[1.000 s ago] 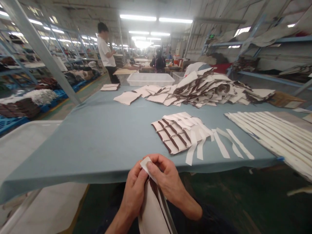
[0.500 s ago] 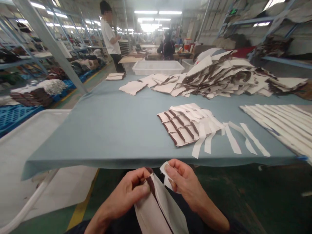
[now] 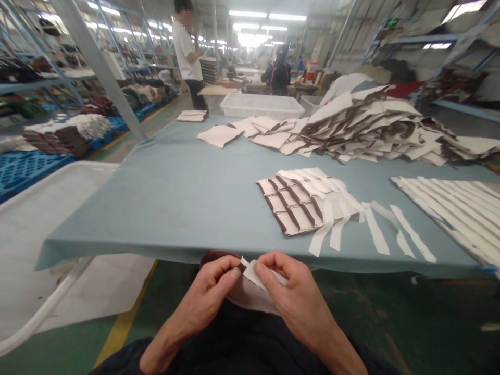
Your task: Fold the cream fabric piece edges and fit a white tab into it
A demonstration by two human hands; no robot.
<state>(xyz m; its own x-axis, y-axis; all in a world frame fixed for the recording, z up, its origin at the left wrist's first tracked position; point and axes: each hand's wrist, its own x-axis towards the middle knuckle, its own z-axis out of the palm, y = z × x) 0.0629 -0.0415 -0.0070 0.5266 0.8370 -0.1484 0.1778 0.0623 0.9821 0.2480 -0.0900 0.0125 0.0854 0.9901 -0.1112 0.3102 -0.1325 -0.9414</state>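
My left hand (image 3: 211,294) and my right hand (image 3: 287,289) meet just below the near edge of the grey-blue table (image 3: 175,198). Together they pinch a cream fabric piece with a dark brown edge (image 3: 252,291), which lies low over my lap. A small white strip end (image 3: 250,271) sticks up between my thumbs. On the table ahead lies a fanned stack of similar pieces (image 3: 297,205) with white strips (image 3: 375,234) trailing from it.
A big heap of cream and brown pieces (image 3: 371,130) covers the far right of the table. Long white strips (image 3: 453,208) lie at the right edge. A white bin (image 3: 47,229) stands at my left, a clear tub (image 3: 261,107) beyond the table. A person (image 3: 187,52) stands far off.
The fabric piece hung upright between my hands; now it is folded down low over my lap. My hands came together again at its top edge, and the view tilted downward slightly.
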